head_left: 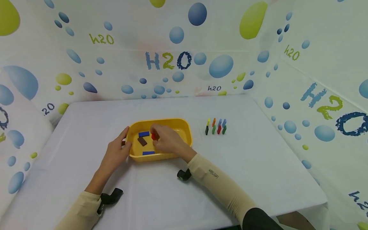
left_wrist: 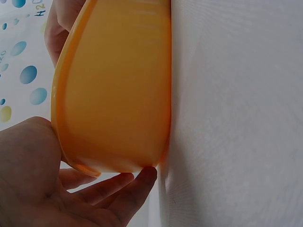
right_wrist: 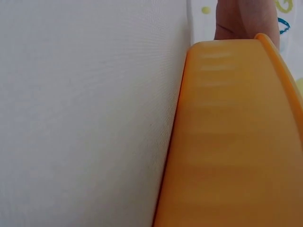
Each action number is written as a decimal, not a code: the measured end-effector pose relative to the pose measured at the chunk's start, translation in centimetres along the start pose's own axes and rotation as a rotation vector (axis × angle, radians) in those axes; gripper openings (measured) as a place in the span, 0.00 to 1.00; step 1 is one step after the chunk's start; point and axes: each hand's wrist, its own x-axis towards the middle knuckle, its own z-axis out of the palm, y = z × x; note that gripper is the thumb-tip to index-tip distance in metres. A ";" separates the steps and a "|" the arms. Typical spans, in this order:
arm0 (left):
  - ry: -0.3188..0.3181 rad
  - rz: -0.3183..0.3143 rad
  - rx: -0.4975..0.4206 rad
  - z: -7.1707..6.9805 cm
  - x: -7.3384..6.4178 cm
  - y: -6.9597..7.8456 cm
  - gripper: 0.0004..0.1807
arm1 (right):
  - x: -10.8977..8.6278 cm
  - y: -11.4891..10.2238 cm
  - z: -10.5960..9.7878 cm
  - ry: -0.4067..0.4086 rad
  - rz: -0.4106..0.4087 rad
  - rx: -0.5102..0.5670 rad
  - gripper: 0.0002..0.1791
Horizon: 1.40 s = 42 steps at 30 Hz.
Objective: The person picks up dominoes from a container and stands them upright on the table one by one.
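Note:
A yellow tray [head_left: 161,157] stands on the white table in the head view. My left hand [head_left: 117,150] holds its left end, with the fingers against the outside of the end wall in the left wrist view. Inside the tray, my right hand [head_left: 166,140] pinches a small red block [head_left: 154,137], partly hidden by the fingers. Left of it lie a blue block [head_left: 143,134] and a brown block [head_left: 142,141]. Another blue block [head_left: 148,153] lies by the near wall. In the right wrist view the tray's side wall [right_wrist: 236,132] hides that hand's fingertips.
Right of the tray, several small coloured blocks stand in two rows, among them a black block [head_left: 206,130], a red block [head_left: 219,129] and an orange block [head_left: 214,122]. A white cloth [head_left: 244,166] covers the table. Printed sheets rise behind and at both sides.

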 end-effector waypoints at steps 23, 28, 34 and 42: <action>0.007 -0.014 0.010 0.4 -1.3 1.2 0.35 | -2.8 0.1 -1.8 0.145 -0.060 0.099 0.19; 0.004 -0.018 0.004 0.4 -1.5 1.4 0.35 | -3.6 0.4 -1.9 0.192 -0.066 0.118 0.19; 0.005 -0.020 0.003 0.4 -1.5 1.4 0.35 | -4.3 0.8 -2.1 0.230 -0.065 0.142 0.20; 0.004 -0.032 0.009 0.5 -1.2 0.9 0.36 | -4.7 1.3 -2.6 0.250 -0.050 0.141 0.19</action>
